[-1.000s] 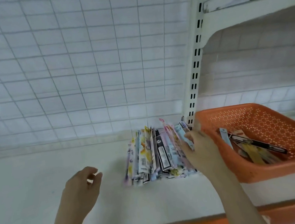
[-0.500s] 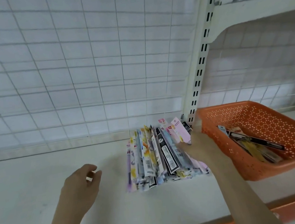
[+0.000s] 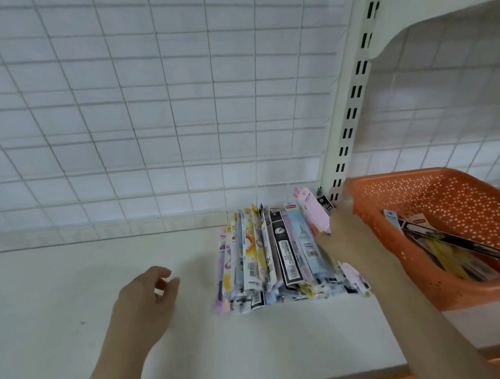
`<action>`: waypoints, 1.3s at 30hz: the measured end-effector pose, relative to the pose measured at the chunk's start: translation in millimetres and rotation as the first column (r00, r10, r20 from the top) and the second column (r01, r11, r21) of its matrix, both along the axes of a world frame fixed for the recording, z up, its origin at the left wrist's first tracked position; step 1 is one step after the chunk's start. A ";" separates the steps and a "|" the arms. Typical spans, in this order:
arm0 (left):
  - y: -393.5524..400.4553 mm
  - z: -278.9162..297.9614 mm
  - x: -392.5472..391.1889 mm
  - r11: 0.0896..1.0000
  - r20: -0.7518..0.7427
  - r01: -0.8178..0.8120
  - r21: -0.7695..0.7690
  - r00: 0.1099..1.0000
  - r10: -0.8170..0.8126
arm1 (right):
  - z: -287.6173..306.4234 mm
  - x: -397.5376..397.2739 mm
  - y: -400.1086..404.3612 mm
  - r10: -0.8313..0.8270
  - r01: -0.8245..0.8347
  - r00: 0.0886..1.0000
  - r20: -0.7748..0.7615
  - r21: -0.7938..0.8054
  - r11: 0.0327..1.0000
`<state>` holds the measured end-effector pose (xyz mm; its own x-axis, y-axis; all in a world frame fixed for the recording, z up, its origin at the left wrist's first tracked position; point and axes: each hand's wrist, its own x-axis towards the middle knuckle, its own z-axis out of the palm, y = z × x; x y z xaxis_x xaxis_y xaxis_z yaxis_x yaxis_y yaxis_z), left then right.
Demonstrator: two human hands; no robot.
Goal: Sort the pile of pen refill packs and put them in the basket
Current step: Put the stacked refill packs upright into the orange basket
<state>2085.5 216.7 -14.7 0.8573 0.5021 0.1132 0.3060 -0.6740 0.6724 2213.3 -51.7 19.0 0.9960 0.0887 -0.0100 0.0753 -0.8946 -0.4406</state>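
Head view — pile: the pen refill packs [image 3: 277, 258] stood on edge in a tight row on the white shelf [image 3: 68, 306], centre of the frame.
Right hand [image 3: 347, 234]: lay against the pile's right side, pinching a pink pack [image 3: 313, 213] — blurred, so the fingers were hard to read.
Left hand [image 3: 144, 300]: hovered lower left, fingers loosely curled, holding nothing.
Basket [image 3: 476, 193]: orange, at right, tilted, a few packs inside.

A pale shelf board [image 3: 68, 306] is running across the foreground. Behind it, a white wire grid panel [image 3: 138, 108] is standing upright. A cream slotted upright post [image 3: 353, 94] is rising at the right, carrying an upper shelf bracket [image 3: 427, 0].
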 end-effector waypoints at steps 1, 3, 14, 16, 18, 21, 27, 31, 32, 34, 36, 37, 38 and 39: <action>-2.7 0.4 2.6 1.000 0.000 0.004 0.005 1.000 -0.004 | 1.0 1.3 -1.9 -0.015 0.015 1.000 0.022 0.001 1.000; -8.8 1.1 8.6 1.000 0.004 0.017 0.008 1.000 -0.017 | 4.4 2.2 -5.4 -0.018 0.017 0.999 0.051 0.019 1.000; -32.6 8.6 29.7 0.996 0.008 0.062 0.061 0.998 -0.062 | 13.0 -4.8 -21.7 0.010 -0.033 0.994 0.106 0.219 0.975; -33.5 9.2 29.3 0.996 0.009 0.059 0.065 0.998 -0.060 | 13.9 -4.0 -21.2 0.021 -0.045 0.995 0.098 0.246 0.968; -34.7 10.5 28.5 0.996 0.016 0.053 0.066 0.998 -0.054 | 10.6 -0.5 -20.2 0.021 -0.047 0.996 0.092 0.282 0.958; -36.7 12.6 27.7 0.996 0.027 0.040 0.078 0.999 -0.043 | 3.9 -0.7 -17.1 0.071 -0.090 0.995 0.077 0.291 0.953; -41.6 12.0 28.4 0.995 0.011 0.043 0.086 0.999 -0.044 | -0.1 -4.6 -13.1 0.185 -0.162 0.981 -0.059 0.275 0.948; -44.4 14.3 30.2 0.994 0.005 0.047 0.103 0.999 -0.048 | 6.8 -1.1 -13.4 0.223 -0.208 0.971 -0.089 0.152 0.966; -45.1 16.0 31.0 0.993 0.002 0.050 0.108 0.999 -0.050 | 8.9 -0.3 -13.1 0.221 -0.211 0.972 -0.084 0.119 0.970; -46.9 20.7 33.1 0.992 0.011 0.053 0.119 0.998 -0.055 | 11.7 1.7 -13.7 0.211 -0.207 0.976 -0.052 0.073 0.976; -49.7 25.8 37.5 0.991 0.008 0.064 0.117 0.998 -0.065 | 15.9 1.8 -15.8 0.195 -0.193 0.980 -0.030 0.063 0.979; -51.9 28.7 40.8 0.991 -0.009 0.071 0.110 0.997 -0.071 | 17.9 1.9 -17.3 0.190 -0.188 0.982 -0.021 0.063 0.980; -55.0 31.3 45.4 0.991 -0.043 0.082 0.103 0.996 -0.078 | 19.7 2.3 -19.0 0.186 -0.185 0.983 -0.009 0.059 0.981; -58.7 33.4 51.0 0.990 -0.090 0.101 0.100 0.992 -0.093 | 21.3 2.5 -20.7 0.182 -0.183 0.983 0.007 0.054 0.982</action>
